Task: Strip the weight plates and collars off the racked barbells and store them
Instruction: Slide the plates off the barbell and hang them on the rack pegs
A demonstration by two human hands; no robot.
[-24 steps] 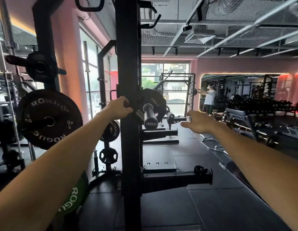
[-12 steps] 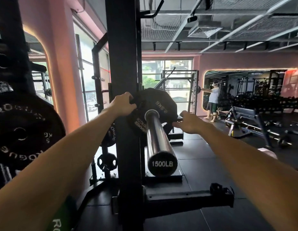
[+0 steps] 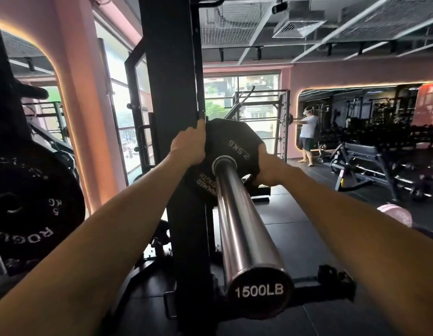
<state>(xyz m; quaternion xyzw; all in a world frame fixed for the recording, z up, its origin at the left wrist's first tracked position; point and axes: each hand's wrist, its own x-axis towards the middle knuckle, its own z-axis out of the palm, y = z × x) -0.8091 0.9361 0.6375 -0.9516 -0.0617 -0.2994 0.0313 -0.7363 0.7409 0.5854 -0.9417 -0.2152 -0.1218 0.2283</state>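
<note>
At the rack: tall black steel rack upright (image 3: 170, 69) stands in the middle, just left of the bar.
Stored plate: big black rubber bumper plate (image 3: 28, 202) marked 5 KG hangs at far left.
Bar: chrome barbell sleeve (image 3: 237, 214) with a black 1500LB end cap points at the camera.
Loaded plate: small black 2.5KG weight plate (image 3: 228, 144) sits at the sleeve's inner end.
Left hand (image 3: 188, 145): fingers curled over the plate's left rim.
Right hand (image 3: 271, 169): gripping the plate's right rim.
</note>
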